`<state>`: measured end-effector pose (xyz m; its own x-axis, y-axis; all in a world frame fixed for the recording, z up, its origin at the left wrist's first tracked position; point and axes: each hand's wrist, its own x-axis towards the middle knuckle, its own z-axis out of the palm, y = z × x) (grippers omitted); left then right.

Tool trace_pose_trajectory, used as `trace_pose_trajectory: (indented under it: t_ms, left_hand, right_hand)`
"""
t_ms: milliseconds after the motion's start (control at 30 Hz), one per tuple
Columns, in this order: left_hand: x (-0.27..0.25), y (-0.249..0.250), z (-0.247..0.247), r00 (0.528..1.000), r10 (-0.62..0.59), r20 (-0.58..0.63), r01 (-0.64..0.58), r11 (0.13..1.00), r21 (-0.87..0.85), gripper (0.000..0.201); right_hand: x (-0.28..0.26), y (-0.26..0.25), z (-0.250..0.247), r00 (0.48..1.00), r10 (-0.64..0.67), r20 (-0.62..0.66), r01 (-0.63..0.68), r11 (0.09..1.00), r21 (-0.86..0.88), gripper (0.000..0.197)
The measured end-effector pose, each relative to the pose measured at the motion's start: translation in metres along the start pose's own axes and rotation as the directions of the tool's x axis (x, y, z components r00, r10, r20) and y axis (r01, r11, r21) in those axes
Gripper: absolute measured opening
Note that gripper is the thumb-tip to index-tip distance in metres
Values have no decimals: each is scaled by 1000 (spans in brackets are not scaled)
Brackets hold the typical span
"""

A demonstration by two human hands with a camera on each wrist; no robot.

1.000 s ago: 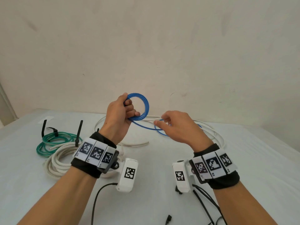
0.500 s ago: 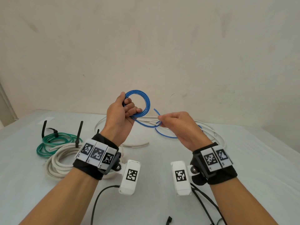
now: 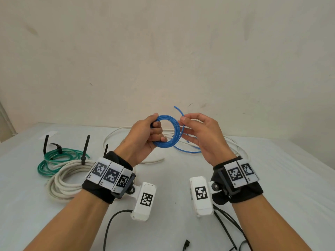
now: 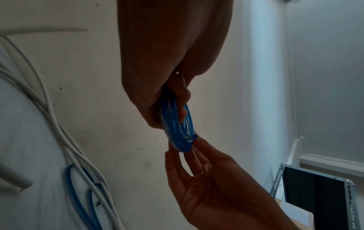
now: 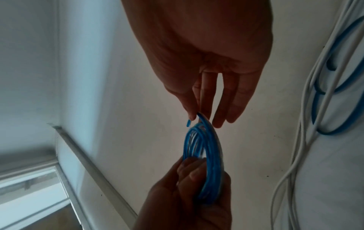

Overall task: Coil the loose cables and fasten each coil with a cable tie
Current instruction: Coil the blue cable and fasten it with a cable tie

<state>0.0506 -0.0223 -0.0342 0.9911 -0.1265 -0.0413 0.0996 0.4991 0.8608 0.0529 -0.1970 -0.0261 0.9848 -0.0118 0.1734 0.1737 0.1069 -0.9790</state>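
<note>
A thin blue cable [image 3: 167,131] is wound into a small coil and held upright above the table. My left hand [image 3: 150,134] grips the coil's left side, with fingers through the ring [image 4: 177,124]. My right hand [image 3: 192,131] pinches the cable's loose tail between thumb and forefinger against the coil's right edge [image 5: 204,147]. The tail's cut end [image 3: 176,108] sticks up past the thumb. A short slack loop [image 3: 186,151] hangs below the coil toward the right palm.
At the left lie a green coil [image 3: 59,160] and a white coil [image 3: 67,180], each with a black tie. A loose white cable [image 3: 233,144] sprawls behind my hands, with more blue cable [image 4: 78,194] among it. Black ties [image 3: 226,225] lie near the front edge.
My right hand has risen and moved left, bringing the blue tail up to the coil's right edge. The slack loop has grown shorter. The left hand keeps its grip.
</note>
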Motion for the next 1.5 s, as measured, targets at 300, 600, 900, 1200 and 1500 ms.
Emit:
trace_pose_trajectory:
  t_ms: [300,600,900,1200,1500]
  left_hand:
    - [-7,9,-3,998,-66,22,62,986,153,43]
    - [-7,6,2,998,-51,-45,59,978,198,41]
    - [-5,3,2,995,-32,-92,51,977,208,41]
    - [-7,7,-4,991,-128,47,120,983,139,44]
    - [-11,7,-1,991,-134,8,131,976,174,52]
  right_hand:
    - [-7,5,13,996,12,92,-18,998,65,10]
    - [-7,6,14,998,4,69,-8,998,60,11]
    - [-7,4,14,997,-43,62,44,999,-26,16]
    - [-7,3,9,988,5,154,-18,996,86,12]
    - [-4,8,5,960,15,278,-49,992,118,14]
